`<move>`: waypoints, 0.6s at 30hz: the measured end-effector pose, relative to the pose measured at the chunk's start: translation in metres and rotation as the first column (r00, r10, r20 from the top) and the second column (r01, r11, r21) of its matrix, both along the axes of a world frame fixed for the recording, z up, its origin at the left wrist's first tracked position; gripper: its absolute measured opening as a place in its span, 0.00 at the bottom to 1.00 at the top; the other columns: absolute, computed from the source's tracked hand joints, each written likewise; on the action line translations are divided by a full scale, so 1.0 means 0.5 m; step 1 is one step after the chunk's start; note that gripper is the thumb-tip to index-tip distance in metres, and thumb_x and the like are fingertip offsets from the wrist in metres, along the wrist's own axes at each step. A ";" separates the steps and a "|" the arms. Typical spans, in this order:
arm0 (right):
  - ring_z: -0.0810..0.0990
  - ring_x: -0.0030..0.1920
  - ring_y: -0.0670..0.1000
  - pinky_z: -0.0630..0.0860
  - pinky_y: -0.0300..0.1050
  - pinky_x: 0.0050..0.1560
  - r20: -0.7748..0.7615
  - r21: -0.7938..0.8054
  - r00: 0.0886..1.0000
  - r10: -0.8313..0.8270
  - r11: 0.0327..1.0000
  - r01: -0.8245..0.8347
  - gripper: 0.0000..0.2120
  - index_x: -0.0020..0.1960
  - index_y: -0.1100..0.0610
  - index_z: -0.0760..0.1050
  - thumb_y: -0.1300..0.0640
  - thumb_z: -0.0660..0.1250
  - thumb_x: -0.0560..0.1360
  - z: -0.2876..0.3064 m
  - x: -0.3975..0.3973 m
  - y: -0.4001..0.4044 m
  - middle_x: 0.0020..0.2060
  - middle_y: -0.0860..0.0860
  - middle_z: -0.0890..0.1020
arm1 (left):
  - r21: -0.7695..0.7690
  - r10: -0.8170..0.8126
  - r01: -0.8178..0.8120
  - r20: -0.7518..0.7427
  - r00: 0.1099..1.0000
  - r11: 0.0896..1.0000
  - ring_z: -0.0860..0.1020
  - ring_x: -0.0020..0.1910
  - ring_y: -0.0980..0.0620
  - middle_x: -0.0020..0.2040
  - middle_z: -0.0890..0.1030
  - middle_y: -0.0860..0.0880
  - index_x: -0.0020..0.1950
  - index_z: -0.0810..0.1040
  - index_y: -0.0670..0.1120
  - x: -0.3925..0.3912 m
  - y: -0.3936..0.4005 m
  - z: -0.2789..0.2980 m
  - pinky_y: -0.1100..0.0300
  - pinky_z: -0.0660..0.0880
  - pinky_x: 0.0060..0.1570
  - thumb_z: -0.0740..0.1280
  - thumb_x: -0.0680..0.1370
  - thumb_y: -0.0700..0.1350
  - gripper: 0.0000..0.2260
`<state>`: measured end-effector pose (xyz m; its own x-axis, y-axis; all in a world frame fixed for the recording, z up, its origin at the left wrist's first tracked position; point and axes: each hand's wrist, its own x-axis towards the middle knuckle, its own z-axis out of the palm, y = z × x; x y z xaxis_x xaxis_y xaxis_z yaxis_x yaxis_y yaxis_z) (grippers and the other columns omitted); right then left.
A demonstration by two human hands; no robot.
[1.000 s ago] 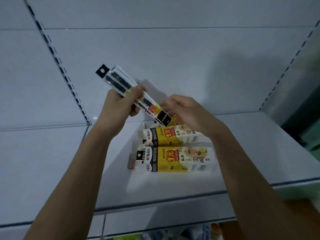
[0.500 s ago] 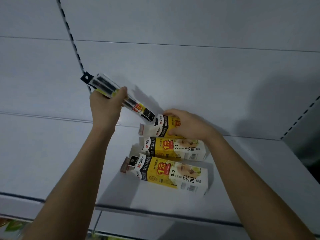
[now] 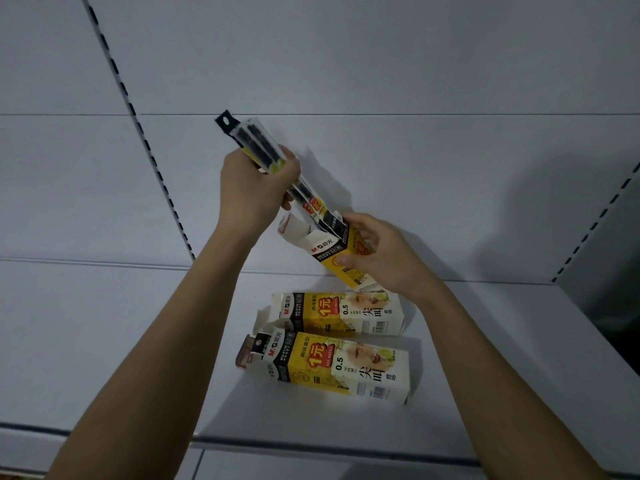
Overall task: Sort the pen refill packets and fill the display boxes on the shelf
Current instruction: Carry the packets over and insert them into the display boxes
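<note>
The left hand (image 3: 258,188) is at about 11 o'clock from the middle of the view. Its grip is curled tight around a bundle of pen refill packets (image 3: 273,168). The black hanger tabs point up to 11 o'clock and the printed ends point down to 5 o'clock. I think the bundle is held at this slant so that its lower end lines up with the mouth of the box and can slide straight in.

Just right of it, the lower end of the bundle is already at the open flaps of the lifted display box (image 3: 341,252), and it seems to be a little inside. The right hand (image 3: 384,254) holds this box off the shelf (image 3: 138,358). Its fingers and thumb wrap the yellow body, and the open end is tilted up toward 10 o'clock. The tilt seems to be chosen to meet the packets.

Below, at about 6 o'clock, 2 more display boxes lie flat on the shelf, one just behind the other: the far box (image 3: 332,313) and the near box (image 3: 329,365). Their open ends face 9 o'clock, probably so they can be filled from the same side. A dark packet tab sticks out of the near one, so it seems to hold something already.
</note>
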<state>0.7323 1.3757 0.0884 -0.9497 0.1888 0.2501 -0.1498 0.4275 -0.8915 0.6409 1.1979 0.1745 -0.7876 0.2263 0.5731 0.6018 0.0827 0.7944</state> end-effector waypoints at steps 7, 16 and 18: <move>0.76 0.63 0.44 0.72 0.44 0.65 -0.001 -0.035 1.000 0.006 0.999 -0.006 0.29 0.65 0.43 0.71 0.63 0.76 0.70 -0.005 0.000 0.002 0.60 0.44 0.79 | 0.010 0.048 -0.048 -0.001 0.999 0.999 0.81 0.29 0.49 0.36 0.82 0.47 0.43 0.81 0.38 0.002 0.007 0.002 0.55 0.79 0.30 0.68 0.75 0.38 0.04; 0.75 0.64 0.46 0.73 0.48 0.66 0.025 -0.029 1.000 -0.003 1.000 0.003 0.31 0.69 0.47 0.71 0.63 0.76 0.70 -0.004 -0.001 0.011 0.62 0.46 0.78 | -0.098 -0.007 -0.002 -0.089 0.996 0.995 0.82 0.33 0.47 0.36 0.81 0.49 0.44 0.77 0.41 0.002 -0.017 0.011 0.49 0.81 0.33 0.65 0.78 0.40 0.05; 0.75 0.64 0.46 0.72 0.49 0.67 0.024 -0.030 1.000 -0.004 1.000 0.005 0.30 0.68 0.46 0.71 0.62 0.76 0.70 -0.003 -0.002 0.011 0.62 0.45 0.79 | -0.085 -0.003 -0.006 -0.095 0.995 0.996 0.83 0.33 0.47 0.36 0.81 0.49 0.43 0.77 0.42 0.006 -0.014 0.011 0.48 0.81 0.33 0.65 0.79 0.40 0.05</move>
